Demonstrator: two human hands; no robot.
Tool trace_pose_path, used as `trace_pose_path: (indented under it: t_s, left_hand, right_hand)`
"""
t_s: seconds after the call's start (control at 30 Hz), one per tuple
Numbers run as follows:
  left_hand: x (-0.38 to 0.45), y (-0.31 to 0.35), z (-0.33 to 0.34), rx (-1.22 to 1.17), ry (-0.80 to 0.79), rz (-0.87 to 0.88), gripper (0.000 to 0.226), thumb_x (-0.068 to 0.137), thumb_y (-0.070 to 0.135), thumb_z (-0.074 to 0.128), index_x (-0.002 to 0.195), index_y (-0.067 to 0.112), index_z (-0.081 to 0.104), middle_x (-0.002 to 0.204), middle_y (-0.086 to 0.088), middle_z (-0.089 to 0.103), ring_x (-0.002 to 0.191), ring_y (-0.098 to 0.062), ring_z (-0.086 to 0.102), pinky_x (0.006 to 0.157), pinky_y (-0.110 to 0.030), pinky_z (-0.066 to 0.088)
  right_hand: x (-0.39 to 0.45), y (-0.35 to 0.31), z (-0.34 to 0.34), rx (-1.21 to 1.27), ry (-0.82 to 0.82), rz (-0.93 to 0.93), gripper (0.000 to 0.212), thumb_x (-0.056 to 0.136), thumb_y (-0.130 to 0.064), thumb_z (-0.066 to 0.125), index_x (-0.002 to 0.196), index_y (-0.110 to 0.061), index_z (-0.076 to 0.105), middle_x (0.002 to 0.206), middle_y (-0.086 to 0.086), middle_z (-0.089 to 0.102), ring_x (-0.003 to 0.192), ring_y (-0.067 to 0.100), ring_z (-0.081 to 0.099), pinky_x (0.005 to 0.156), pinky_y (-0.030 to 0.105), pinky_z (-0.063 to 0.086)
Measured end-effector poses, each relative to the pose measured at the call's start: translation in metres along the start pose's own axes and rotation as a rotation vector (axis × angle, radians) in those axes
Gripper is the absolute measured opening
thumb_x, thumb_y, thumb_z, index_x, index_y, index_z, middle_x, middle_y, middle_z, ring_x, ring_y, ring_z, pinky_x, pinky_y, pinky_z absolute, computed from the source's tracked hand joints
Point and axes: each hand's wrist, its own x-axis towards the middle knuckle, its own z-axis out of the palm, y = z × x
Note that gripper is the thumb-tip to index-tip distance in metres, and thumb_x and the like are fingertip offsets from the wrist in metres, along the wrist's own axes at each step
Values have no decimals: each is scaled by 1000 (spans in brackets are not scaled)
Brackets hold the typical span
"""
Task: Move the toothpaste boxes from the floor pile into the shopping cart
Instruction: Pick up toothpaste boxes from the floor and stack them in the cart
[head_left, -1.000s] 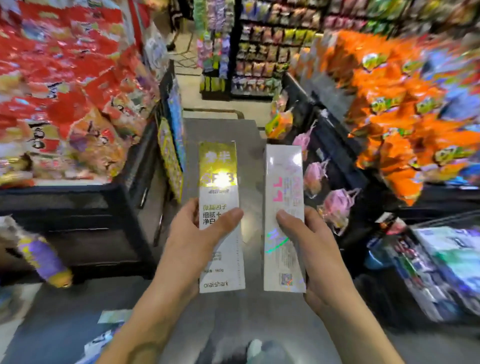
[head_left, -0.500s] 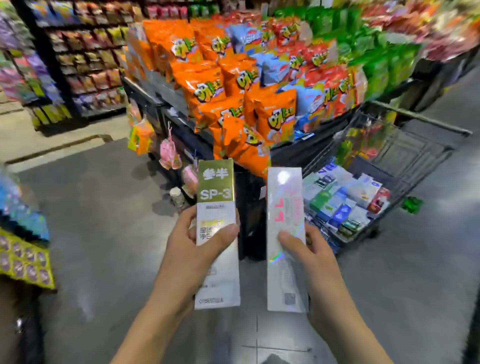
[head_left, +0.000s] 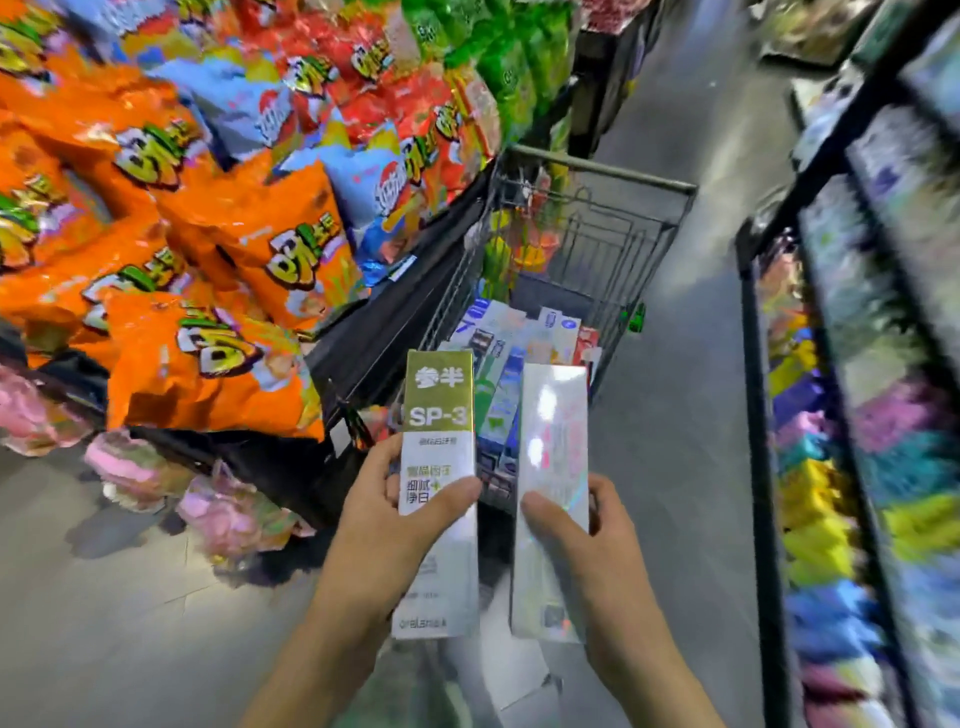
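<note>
My left hand (head_left: 384, 530) grips a gold-and-white toothpaste box marked SP-3 (head_left: 438, 415), held upright. My right hand (head_left: 587, 551) grips a shiny white holographic toothpaste box (head_left: 553, 431) beside it. Both boxes are raised in front of me, just short of the near end of the grey wire shopping cart (head_left: 602, 171). Inside the cart lie several toothpaste boxes (head_left: 509, 332) in blue, white and green. The floor pile is out of view.
A display of orange, red, blue and green snack bags (head_left: 249, 244) fills the left, right against the cart's left side. Pink packets (head_left: 228, 509) hang low on that stand. A blurred shelf of goods (head_left: 872, 415) runs along the right. Grey floor lies between.
The view has swung to the right, so the cart now stands straight ahead and closer. Both hands still hold their boxes the same way.
</note>
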Motion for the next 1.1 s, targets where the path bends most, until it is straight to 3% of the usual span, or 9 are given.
trace_pose_path:
  t_s: [0.27, 0.37, 0.5, 0.57, 0.67, 0.73, 0.87, 1.0, 1.1]
  left_hand:
    - [153, 20, 2, 71, -232, -53, 56, 70, 23, 84, 120, 28, 59, 98, 6, 78, 88, -13, 74, 67, -22, 56]
    - [206, 25, 3, 120, -297, -81, 61, 73, 29, 90, 123, 37, 56, 102, 9, 77, 91, -11, 74, 77, -33, 59]
    - [267, 24, 10, 179, -313, -95, 74, 61, 45, 93, 124, 40, 54, 110, 13, 74, 101, -12, 71, 90, -44, 56]
    - [295, 20, 15, 212, -294, -92, 79, 58, 50, 95, 124, 43, 53, 112, 15, 72, 103, -10, 70, 89, -39, 56]
    - [336, 16, 26, 254, -273, -93, 64, 71, 31, 90, 123, 39, 53, 108, 15, 73, 97, -3, 70, 84, -29, 55]
    - [366, 10, 36, 320, -250, -74, 56, 76, 24, 87, 121, 39, 55, 109, 14, 71, 95, 1, 68, 86, -27, 55]
    - [436, -7, 55, 517, -177, 1, 40, 72, 32, 84, 105, 38, 63, 106, 3, 62, 91, -4, 66, 78, -30, 58]
    - [499, -25, 69, 594, -97, -16, 32, 74, 21, 85, 100, 27, 68, 97, 0, 57, 84, 7, 60, 71, -17, 52]
    - [537, -48, 75, 630, -78, -70, 34, 77, 43, 80, 104, 24, 72, 90, -3, 70, 82, -15, 69, 69, -37, 59]
  right_hand:
    - [109, -22, 40, -101, 182, -22, 73, 63, -34, 87, 125, -33, 48, 118, -12, 68, 105, 7, 69, 91, 35, 58]
    - [147, -30, 53, -124, 226, -28, 78, 67, -14, 92, 127, -32, 45, 117, -15, 67, 103, 0, 68, 86, 27, 59]
    - [197, -34, 63, -178, 301, -33, 85, 68, -16, 92, 134, -29, 40, 120, -20, 61, 103, -7, 64, 93, 32, 56]
    - [223, -33, 63, -205, 319, -24, 79, 73, -13, 88, 132, -29, 39, 121, -20, 58, 101, -11, 62, 90, 24, 55]
    - [270, -29, 59, -288, 347, -5, 72, 75, -10, 85, 127, -29, 40, 118, -19, 58, 97, -14, 60, 75, 6, 48]
    - [306, -23, 56, -374, 365, 21, 70, 74, -17, 86, 124, -32, 39, 117, -15, 59, 100, -5, 61, 75, 10, 48]
    - [383, -13, 52, -527, 406, 34, 71, 66, -31, 89, 119, -28, 43, 121, 0, 52, 112, 18, 56, 97, 40, 49]
    - [463, 3, 49, -625, 400, 12, 76, 69, -21, 89, 131, -6, 48, 122, 4, 47, 120, 23, 48, 103, 32, 39]
    - [527, 27, 49, -733, 375, -12, 70, 70, -25, 87, 130, -6, 55, 117, 10, 53, 117, 29, 46, 95, 24, 32]
